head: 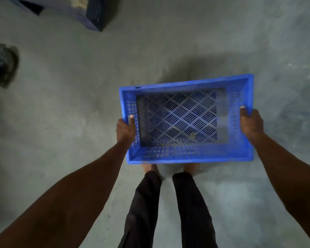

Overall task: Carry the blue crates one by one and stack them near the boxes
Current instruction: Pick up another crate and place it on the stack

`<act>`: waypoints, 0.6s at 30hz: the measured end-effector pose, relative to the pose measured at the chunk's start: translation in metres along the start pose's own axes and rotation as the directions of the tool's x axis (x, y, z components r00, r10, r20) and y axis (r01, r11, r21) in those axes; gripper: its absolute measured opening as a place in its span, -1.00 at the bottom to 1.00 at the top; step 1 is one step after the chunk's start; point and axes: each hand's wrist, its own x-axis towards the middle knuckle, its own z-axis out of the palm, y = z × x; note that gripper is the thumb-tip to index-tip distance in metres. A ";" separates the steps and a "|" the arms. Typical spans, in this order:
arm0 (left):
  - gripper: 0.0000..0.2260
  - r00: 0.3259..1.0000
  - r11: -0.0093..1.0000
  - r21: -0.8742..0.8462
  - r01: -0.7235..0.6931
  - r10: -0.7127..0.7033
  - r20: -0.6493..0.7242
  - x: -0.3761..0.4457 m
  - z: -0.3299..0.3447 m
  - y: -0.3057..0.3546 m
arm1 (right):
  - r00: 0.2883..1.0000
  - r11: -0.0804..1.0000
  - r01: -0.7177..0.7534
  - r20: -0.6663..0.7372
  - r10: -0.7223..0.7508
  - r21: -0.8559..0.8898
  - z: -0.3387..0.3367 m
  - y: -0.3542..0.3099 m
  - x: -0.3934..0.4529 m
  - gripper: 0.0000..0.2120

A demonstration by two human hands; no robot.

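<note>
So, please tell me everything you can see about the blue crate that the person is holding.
The blue crate looks like moulded plastic: rectangular, open on top, with a raised rim, slotted side walls and a floor of slots in a diamond pattern. It is empty and upright, roughly level, held above the grey concrete floor in front of the person's legs. The left hand grips one short end and the right hand grips the other, thumbs over the rim. Nothing else touches it.
</note>
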 end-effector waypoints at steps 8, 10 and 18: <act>-0.53 0.991 0.905 -0.419 0.065 -0.008 0.137 0.008 -0.009 0.009 | 0.967 0.934 -0.116 0.255 0.028 0.338 -0.018 -0.003 0.017 -0.40; -0.51 0.993 0.919 -0.393 0.018 0.028 0.112 0.000 -0.022 0.011 | 0.965 0.940 -0.089 0.262 0.000 0.329 -0.029 -0.006 0.008 -0.37; -0.55 0.972 0.848 -0.527 -0.056 0.167 0.166 -0.094 -0.155 0.042 | 0.902 0.836 -0.089 0.399 -0.162 0.542 -0.142 -0.038 -0.100 -0.37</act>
